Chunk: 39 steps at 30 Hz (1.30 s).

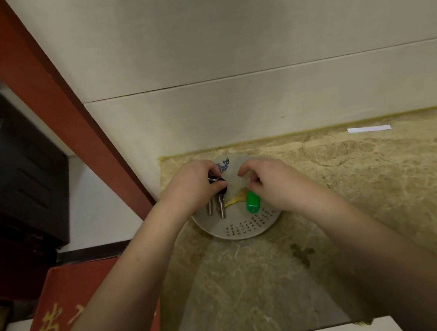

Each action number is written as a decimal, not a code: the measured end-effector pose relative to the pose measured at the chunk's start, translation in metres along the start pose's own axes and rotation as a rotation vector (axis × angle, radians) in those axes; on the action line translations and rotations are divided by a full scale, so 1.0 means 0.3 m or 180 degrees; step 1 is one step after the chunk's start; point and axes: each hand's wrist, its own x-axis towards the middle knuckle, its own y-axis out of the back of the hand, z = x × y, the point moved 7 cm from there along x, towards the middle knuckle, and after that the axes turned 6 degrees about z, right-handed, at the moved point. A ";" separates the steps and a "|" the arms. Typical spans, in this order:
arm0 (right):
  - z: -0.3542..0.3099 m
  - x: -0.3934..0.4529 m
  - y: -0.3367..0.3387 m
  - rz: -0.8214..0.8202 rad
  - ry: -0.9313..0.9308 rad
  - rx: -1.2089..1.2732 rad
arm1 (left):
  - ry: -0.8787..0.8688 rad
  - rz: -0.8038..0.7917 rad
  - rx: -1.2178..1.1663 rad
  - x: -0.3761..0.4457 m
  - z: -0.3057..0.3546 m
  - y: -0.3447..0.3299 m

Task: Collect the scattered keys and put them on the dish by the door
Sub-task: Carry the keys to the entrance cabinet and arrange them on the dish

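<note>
Here the dish (244,230) lay on the tabletop (357,202) beside the door frame (64,116). Over its left half, the left hand (195,185) pinched the black-headed keys (218,203), blades pointing toward the person. Over its right half, the right hand's (279,185) fingers (254,185) pinched the green key tag (252,202).

- Keys (217,203): two silver blades, black heads, hanging over the dish's left part.
- Green key tag (252,202): lying tilted inside the dish.
- Dish (244,230): round, pale, blue motif, rows of small characters.
</note>
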 end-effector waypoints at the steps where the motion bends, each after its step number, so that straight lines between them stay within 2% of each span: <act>1: 0.010 -0.005 0.003 -0.0034 -0.0064 0.0149 | -0.0003 -0.0016 0.0023 0.000 -0.003 0.002; 5: 0.041 -0.020 0.008 -0.0171 -0.0438 0.1062 | 0.0004 -0.0051 0.0029 0.005 -0.015 0.015; 8: 0.030 -0.026 0.006 -0.0171 -0.0451 0.1306 | -0.0022 -0.0025 0.0078 0.008 -0.014 0.016; 10: 0.021 -0.021 0.019 0.0035 -0.0298 0.0979 | -0.0021 0.0007 0.0076 0.009 -0.014 0.015; 13: 0.012 -0.023 0.040 0.0472 -0.0070 0.0062 | -0.0029 0.0063 0.0039 0.012 -0.017 0.014; 16: -0.022 -0.049 0.032 0.0766 0.0067 -0.0343 | -0.0012 0.0093 -0.0026 0.016 -0.025 0.014; 21: -0.103 -0.070 -0.076 0.0287 0.0362 -0.0248 | -0.0064 0.0150 -0.0029 0.024 -0.028 0.017; 29: -0.028 -0.035 -0.040 0.0140 0.0330 -0.0493 | -0.0131 0.0171 -0.0045 0.024 -0.009 0.000; 34: -0.043 -0.017 -0.002 0.0777 0.0421 -0.0196 | -0.0127 0.0078 -0.0108 0.018 0.006 -0.021; 39: -0.070 0.029 -0.039 0.0757 0.0320 -0.0378 | -0.0125 0.0243 -0.0201 0.013 0.010 -0.020</act>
